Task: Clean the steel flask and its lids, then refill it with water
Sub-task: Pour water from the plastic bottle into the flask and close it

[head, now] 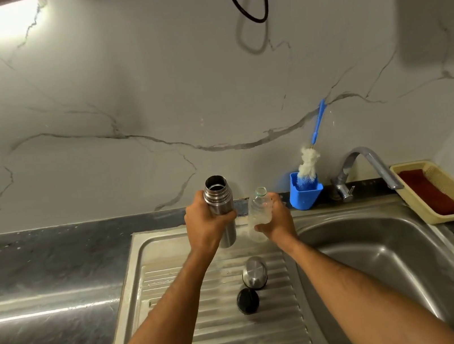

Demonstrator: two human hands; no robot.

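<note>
Left hand (203, 229): arm outstretched, fingers wrapped round the flask (221, 208), upright and open-mouthed above the drainboard (216, 337).
Right hand (276, 217): gripped an uncapped bottle (260, 211) beside the flask.
Lids (254, 273): on the drainboard, below both hands.

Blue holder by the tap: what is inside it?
A bottle brush stands in the blue holder, white-and-blue bristles and blue handle sticking out. The holder's wall hides the brush's lower end and anything else inside.

White veined marble wall (119, 99), dark counter (40, 260) w/ steel sink (381, 251)
</note>
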